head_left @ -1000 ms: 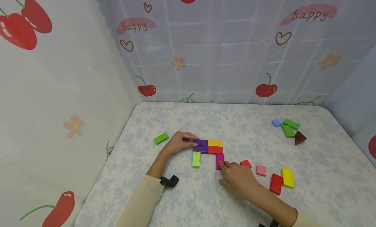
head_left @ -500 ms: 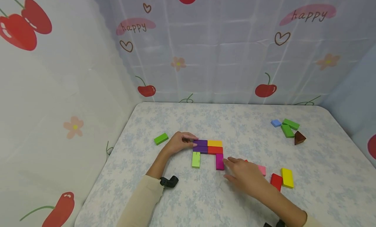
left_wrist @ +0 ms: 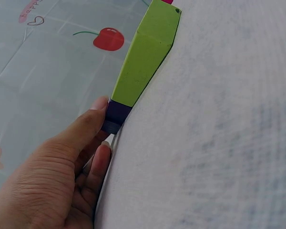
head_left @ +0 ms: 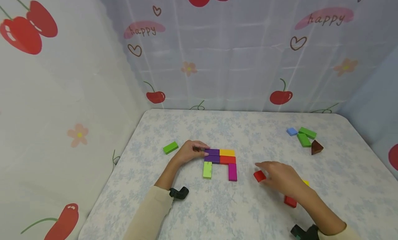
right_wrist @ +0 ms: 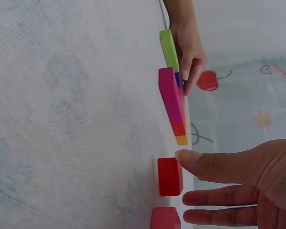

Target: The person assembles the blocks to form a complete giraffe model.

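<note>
Near the centre of the head view, the left hand (head_left: 189, 152) is pinching the left ends of two purple blocks (head_left: 212, 159) between thumb and finger; the blocks are lying flat on the desk (head_left: 217, 212), immediately right of that grip.

Right of centre, the right hand (head_left: 281, 176) is holding its grip slack and parted, with a small red block (head_left: 259, 176) sitting between its digits at their left end. In the right wrist view a fingertip is coming very near that block's upper edge, though whether they are touching cannot be told.

Beside the two purple blocks, one orange block (head_left: 227, 152) and a second red block (head_left: 227, 160) are lying stacked edge to edge. One lime block (head_left: 207, 170) and one magenta block (head_left: 232, 172) are extending toward the bottom of the frame beneath this group.

One green block (head_left: 170, 147) is resting left of the left hand. At the upper right, two more green blocks (head_left: 304, 140), one blue block (head_left: 292, 131) and one brown block (head_left: 316, 147) are clustering. A third red block (head_left: 290, 201) and one yellow block (head_left: 306, 182) are showing partly around the right arm. One pink block (right_wrist: 165, 218) is appearing at the bottom of the right wrist view.
</note>
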Motion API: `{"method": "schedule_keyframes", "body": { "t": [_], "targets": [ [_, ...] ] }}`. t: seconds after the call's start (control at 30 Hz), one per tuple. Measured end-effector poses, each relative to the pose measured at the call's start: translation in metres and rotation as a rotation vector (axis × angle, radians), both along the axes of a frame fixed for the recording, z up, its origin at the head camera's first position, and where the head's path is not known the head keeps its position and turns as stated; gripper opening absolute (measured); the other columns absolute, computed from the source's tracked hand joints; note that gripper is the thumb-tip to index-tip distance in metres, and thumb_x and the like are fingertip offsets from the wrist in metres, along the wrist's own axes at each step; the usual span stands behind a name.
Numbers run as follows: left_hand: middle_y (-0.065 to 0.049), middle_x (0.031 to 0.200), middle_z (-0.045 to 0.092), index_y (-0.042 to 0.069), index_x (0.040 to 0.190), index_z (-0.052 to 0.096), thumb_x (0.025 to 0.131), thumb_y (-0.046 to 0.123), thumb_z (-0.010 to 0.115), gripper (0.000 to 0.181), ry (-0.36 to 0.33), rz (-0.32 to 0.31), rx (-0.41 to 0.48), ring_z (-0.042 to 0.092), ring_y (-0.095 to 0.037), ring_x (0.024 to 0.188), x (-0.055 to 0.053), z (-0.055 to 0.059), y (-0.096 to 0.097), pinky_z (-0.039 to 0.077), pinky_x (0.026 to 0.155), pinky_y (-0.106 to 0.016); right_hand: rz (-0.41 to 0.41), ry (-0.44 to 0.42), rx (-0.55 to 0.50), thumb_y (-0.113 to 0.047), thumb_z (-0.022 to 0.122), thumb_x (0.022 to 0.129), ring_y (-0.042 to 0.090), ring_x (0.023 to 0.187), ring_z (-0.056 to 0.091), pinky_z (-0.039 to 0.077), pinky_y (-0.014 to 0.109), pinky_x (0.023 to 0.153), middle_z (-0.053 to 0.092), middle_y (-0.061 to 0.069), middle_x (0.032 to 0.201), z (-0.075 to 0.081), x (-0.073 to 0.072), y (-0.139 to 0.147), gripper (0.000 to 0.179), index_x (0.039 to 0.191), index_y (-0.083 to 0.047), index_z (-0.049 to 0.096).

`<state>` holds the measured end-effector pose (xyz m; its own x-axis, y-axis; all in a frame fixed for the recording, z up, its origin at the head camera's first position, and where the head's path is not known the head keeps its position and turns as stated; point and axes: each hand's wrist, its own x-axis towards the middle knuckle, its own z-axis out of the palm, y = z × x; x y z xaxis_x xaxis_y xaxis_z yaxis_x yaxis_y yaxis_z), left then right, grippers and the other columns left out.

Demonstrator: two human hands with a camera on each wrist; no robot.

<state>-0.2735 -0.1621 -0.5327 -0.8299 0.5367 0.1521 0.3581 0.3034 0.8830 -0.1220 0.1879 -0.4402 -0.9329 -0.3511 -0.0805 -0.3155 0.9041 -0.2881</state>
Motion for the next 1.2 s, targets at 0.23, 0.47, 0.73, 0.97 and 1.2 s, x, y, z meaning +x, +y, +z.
{"method": "schedule_keyframes", "body": {
  "t": [0.23,0.47,0.73,0.97,1.2],
  "targets": [
    [0.004,0.111,0.074,0.018,0.113,0.080,0.087,0.021,0.083,0.027,-0.005,-0.001,-0.003,0.058,-0.016,0.079,-0.001,-0.002,-0.001,0.047,0.067,-0.027,0.011,-0.004,-0.020,-0.016,0.090,0.076,0.031,0.104,0.067,0.057,0.046,0.076,0.071,0.009,0.118,-0.016,-0.004,0.005,0.045,0.117,-0.009,0.074],
    [0.006,0.111,0.074,0.020,0.113,0.080,0.087,0.020,0.083,0.026,-0.021,0.000,0.007,0.058,-0.015,0.081,-0.001,-0.004,0.000,0.046,0.068,-0.026,0.030,0.015,-0.004,-0.010,0.089,0.076,0.029,0.100,0.068,0.057,0.047,0.076,0.073,0.004,0.109,-0.022,-0.009,0.004,0.035,0.108,-0.012,0.077],
    [0.004,0.111,0.074,0.017,0.113,0.080,0.087,0.018,0.083,0.027,-0.019,-0.010,0.021,0.059,-0.015,0.081,-0.002,-0.004,-0.001,0.047,0.068,-0.026,0.058,0.057,0.029,-0.015,0.089,0.077,0.022,0.088,0.067,0.057,0.043,0.073,0.073,0.002,0.102,-0.022,-0.012,0.003,0.029,0.104,-0.011,0.078],
    [0.004,0.110,0.074,0.018,0.113,0.081,0.087,0.018,0.083,0.026,-0.029,-0.009,0.026,0.058,-0.016,0.080,-0.002,-0.002,-0.001,0.046,0.067,-0.026,0.077,0.092,0.008,-0.021,0.089,0.079,0.013,0.076,0.063,0.056,0.036,0.067,0.073,0.000,0.098,-0.012,-0.010,-0.003,0.028,0.103,-0.011,0.078],
    [0.004,0.111,0.074,0.018,0.114,0.080,0.087,0.018,0.083,0.027,-0.022,-0.003,0.011,0.059,-0.015,0.081,-0.002,-0.001,-0.001,0.047,0.068,-0.026,0.149,0.157,-0.016,-0.024,0.088,0.080,0.008,0.074,0.062,0.052,0.026,0.064,0.069,-0.011,0.091,0.001,0.001,-0.023,0.025,0.101,-0.017,0.077]
  ]
}}
